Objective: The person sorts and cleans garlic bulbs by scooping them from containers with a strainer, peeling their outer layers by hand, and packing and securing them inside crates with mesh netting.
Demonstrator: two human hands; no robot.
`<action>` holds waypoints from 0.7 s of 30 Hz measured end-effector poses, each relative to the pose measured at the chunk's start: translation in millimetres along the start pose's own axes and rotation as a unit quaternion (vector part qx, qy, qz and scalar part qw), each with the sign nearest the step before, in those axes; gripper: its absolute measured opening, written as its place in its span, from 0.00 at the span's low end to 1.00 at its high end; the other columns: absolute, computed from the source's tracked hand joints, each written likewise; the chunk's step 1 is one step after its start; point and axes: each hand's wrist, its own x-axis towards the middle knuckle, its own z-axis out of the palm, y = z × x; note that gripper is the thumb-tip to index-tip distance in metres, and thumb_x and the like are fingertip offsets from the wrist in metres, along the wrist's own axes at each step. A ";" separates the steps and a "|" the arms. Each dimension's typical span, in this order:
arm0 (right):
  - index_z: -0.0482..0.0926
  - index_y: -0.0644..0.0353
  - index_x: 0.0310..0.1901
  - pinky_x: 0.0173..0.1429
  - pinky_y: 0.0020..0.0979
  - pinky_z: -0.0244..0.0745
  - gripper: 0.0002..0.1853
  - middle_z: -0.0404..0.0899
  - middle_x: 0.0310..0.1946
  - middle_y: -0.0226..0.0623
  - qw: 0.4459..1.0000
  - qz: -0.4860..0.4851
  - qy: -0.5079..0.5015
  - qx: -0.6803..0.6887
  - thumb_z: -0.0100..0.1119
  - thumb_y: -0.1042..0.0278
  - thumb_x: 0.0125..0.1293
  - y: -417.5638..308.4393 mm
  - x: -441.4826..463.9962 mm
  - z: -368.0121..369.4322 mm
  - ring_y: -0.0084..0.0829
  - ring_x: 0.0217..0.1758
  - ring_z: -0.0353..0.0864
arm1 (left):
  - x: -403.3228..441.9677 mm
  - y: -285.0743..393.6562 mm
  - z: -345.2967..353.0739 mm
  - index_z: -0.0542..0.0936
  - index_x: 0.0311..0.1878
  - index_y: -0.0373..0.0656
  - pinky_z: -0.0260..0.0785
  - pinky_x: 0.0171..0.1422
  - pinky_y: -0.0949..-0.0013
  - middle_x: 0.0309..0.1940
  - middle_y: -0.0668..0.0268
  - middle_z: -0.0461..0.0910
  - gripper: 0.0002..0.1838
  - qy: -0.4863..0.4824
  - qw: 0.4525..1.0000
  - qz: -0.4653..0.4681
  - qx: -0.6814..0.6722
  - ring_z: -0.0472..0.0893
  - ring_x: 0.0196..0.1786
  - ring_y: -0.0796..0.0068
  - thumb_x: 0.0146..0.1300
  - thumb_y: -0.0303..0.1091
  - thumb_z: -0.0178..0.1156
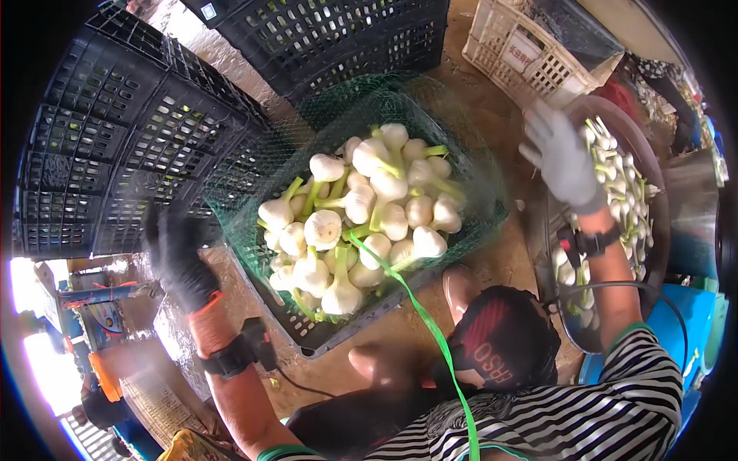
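Observation:
Garlic bulbs [358, 204] with short green stems are heaped in a dark crate [314, 347] between my hands. Green mesh netting [478, 173] lines the crate and spreads over its rim. My left hand [181, 257], in a dark glove and blurred, is raised at the crate's left with fingers stretched out and nothing visible in it. My right hand [563, 156], in a light grey glove, hangs open and empty between the crate and a round basin [655, 253]. Smaller garlic bulbs [615, 180] with stems lie in that basin. A green strap [430, 326] runs from the heap towards me.
Stacked black crates [100, 146] stand at the left, and another black crate [346, 46] is behind the netting. A cream crate [530, 58] sits at the upper right. Cables [304, 386] trail from the wrist devices. Blue containers [688, 323] stand at the far right.

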 end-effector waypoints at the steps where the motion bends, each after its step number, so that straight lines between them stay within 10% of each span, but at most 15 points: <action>1: 0.48 0.55 0.69 0.72 0.44 0.44 0.29 0.45 0.71 0.46 0.994 -0.020 -0.027 -0.106 0.39 0.55 0.70 8.5 -21.3 9.5 0.40 0.75 0.43 | 21.5 -18.7 -33.5 0.70 0.57 0.45 0.66 0.44 0.69 0.49 0.64 0.72 0.24 0.003 0.999 0.024 0.027 0.74 0.44 0.75 0.58 0.38 0.59; 5: 0.47 0.73 0.67 0.75 0.35 0.35 0.44 0.43 0.70 0.55 0.867 0.042 -0.104 -0.486 0.53 0.47 0.63 24.9 -58.3 56.6 0.44 0.75 0.38 | 23.6 -50.3 -85.3 0.47 0.71 0.48 0.64 0.61 0.61 0.71 0.63 0.51 0.37 -0.017 0.995 -0.083 0.052 0.67 0.63 0.61 0.63 0.45 0.52; 8: 0.54 0.73 0.65 0.73 0.38 0.44 0.43 0.51 0.66 0.58 0.835 0.016 -0.043 -0.548 0.57 0.46 0.60 38.2 -50.7 91.0 0.49 0.71 0.48 | 16.0 -119.8 -80.7 0.54 0.69 0.48 0.59 0.63 0.56 0.68 0.58 0.55 0.37 -0.152 0.931 -0.021 0.332 0.64 0.64 0.56 0.59 0.45 0.57; 11: 0.74 0.66 0.35 0.47 0.45 0.67 0.09 0.73 0.35 0.48 0.574 -0.463 -0.052 -0.673 0.59 0.71 0.53 46.5 -16.9 82.8 0.49 0.40 0.71 | -2.3 -163.2 -43.0 0.60 0.67 0.48 0.54 0.65 0.52 0.66 0.53 0.58 0.38 -0.207 0.821 0.134 0.515 0.61 0.65 0.51 0.54 0.46 0.61; 14: 0.77 0.61 0.36 0.40 0.37 0.74 0.06 0.78 0.31 0.41 0.717 -0.445 -0.075 -0.531 0.57 0.73 0.56 34.9 -18.0 103.9 0.43 0.35 0.78 | -22.4 -103.9 4.8 0.69 0.61 0.49 0.53 0.67 0.53 0.60 0.51 0.66 0.30 -0.259 0.865 0.129 0.410 0.60 0.65 0.50 0.53 0.39 0.63; 16: 0.78 0.60 0.38 0.42 0.32 0.75 0.05 0.80 0.34 0.39 0.816 -0.325 -0.106 -0.465 0.55 0.73 0.61 42.8 -21.7 105.1 0.33 0.38 0.79 | -13.8 -185.1 16.9 0.75 0.53 0.47 0.57 0.65 0.58 0.52 0.52 0.73 0.17 -0.249 0.961 0.112 0.041 0.65 0.61 0.51 0.59 0.36 0.54; 21: 0.76 0.62 0.29 0.34 0.26 0.71 0.12 0.77 0.24 0.34 0.988 -0.060 -0.069 -0.122 0.45 0.70 0.67 60.3 1.7 115.2 0.22 0.26 0.75 | -26.8 -140.1 39.7 0.78 0.43 0.42 0.65 0.50 0.64 0.38 0.58 0.77 0.14 -0.201 0.968 0.120 0.091 0.74 0.43 0.63 0.66 0.39 0.48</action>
